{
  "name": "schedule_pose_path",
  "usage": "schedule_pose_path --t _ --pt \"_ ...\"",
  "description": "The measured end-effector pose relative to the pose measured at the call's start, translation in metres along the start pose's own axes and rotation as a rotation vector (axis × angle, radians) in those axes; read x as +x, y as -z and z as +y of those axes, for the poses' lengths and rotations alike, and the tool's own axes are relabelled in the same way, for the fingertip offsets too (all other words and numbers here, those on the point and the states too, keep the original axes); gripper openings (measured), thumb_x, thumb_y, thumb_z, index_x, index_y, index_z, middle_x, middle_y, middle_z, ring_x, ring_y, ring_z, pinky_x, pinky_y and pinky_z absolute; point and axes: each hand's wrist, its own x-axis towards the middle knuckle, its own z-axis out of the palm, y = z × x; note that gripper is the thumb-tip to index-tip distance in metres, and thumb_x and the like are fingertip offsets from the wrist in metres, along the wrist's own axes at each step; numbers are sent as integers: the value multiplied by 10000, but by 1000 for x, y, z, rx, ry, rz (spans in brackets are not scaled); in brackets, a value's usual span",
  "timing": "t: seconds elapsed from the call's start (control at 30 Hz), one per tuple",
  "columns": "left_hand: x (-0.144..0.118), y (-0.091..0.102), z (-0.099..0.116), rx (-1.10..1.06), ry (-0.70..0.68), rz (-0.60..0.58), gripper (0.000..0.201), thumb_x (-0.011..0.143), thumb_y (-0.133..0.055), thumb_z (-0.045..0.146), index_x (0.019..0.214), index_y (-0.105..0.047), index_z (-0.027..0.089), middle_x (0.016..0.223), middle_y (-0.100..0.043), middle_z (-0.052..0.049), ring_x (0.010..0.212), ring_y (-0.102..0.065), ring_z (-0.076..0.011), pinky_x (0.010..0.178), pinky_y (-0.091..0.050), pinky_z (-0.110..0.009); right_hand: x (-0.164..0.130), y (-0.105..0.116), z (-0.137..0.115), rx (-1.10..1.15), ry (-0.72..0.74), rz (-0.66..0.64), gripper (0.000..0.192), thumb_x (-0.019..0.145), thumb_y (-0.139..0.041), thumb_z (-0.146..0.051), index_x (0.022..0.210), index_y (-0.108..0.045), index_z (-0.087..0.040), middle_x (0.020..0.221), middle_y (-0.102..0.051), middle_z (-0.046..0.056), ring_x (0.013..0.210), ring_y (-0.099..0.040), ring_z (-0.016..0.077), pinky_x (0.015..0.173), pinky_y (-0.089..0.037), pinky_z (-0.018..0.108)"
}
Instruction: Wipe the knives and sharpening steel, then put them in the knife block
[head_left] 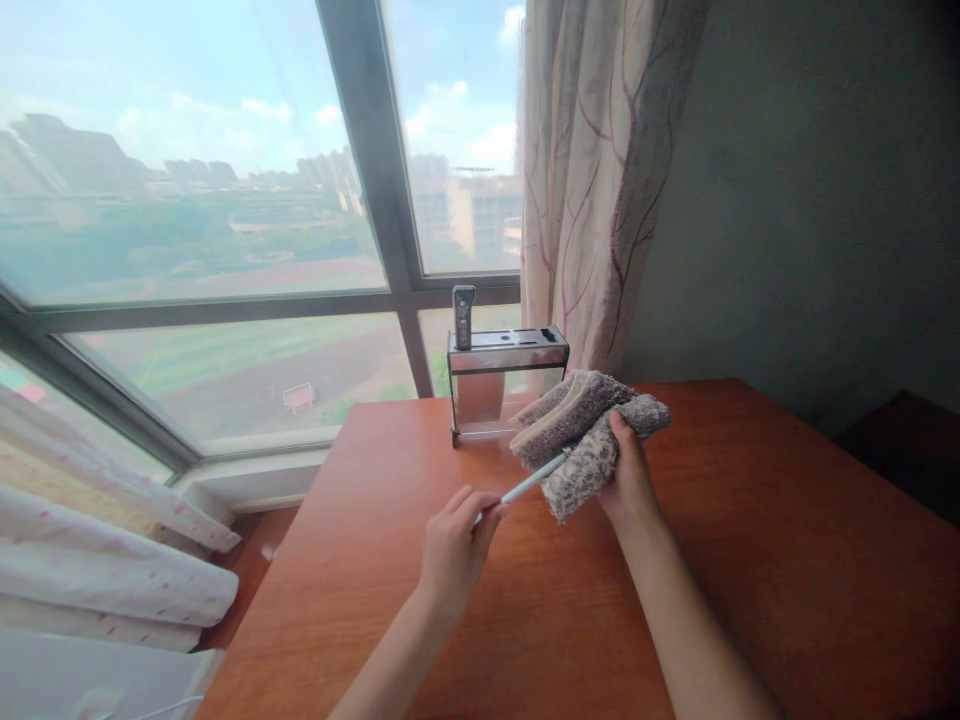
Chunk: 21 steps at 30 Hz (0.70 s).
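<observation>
The right hand [628,475] is closed around a folded grey-brown cloth [589,435], holding it above the table [750,560] in front of a metal knife block [504,385]. The left hand [456,545] is closed on the near end of a thin white, blade-like object [529,483], pinched between thumb and fingers; whether it is a knife or another slim tool cannot be told. The long axis of this object runs from the left hand up and to the right, and its far end meets the cloth, touching or tucked into the fold at the cloth's lower left edge. The cloth therefore lies up and to the right of the left hand, with the right hand directly on it. 1 dark handle [463,315] stands upright in the block's left slot. A patterned curtain [592,180] hangs behind the block, beside the window [225,200].
</observation>
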Motion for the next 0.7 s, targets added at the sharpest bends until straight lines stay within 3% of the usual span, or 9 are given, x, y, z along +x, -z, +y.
schedule_pose_path --t 0.27,0.4,0.57,0.63,0.7 --pt "-3 -8 -2 -129 66 -94 297 913 -470 370 761 -635 176 601 -553 -4 563 -483 -123 559 -347 -225 0 4 -2 60 -29 -15 444 797 -620 -469 1206 -570 -304 1144 -691 -24 1134 -598 229 966 -487 435" --pt "-3 -14 -1 -412 287 -226 385 875 -494 480 697 -593 153 522 -427 35 489 -365 -90 478 -266 -211 2 8 -1 71 -80 -42 435 785 -611 -500 1174 -594 -304 1127 -701 -24 1129 -606 242 979 -483 462" --pt "-2 -14 6 -829 592 -518 493 796 -520 623 716 -578 139 491 -364 69 402 -217 -51 395 -131 -203 0 8 -3 96 -107 -83 436 778 -596 -536 1135 -624 -287 1121 -708 -12 1162 -586 258 1001 -468 474" --pt "-3 -14 8 -864 624 -531 487 794 -522 624 738 -569 142 494 -371 73 394 -204 -47 386 -118 -200 -1 6 -4 92 -99 -81 431 784 -596 -528 1135 -625 -280 1120 -709 -7 1165 -584 257 1012 -458 471" --pt "-3 -17 8 -838 589 -452 425 784 -567 581 784 -546 157 509 -399 72 409 -258 -55 392 -162 -189 -2 5 -4 72 -68 -71 426 791 -600 -510 1145 -620 -274 1111 -711 -4 1155 -591 255 1017 -451 473"
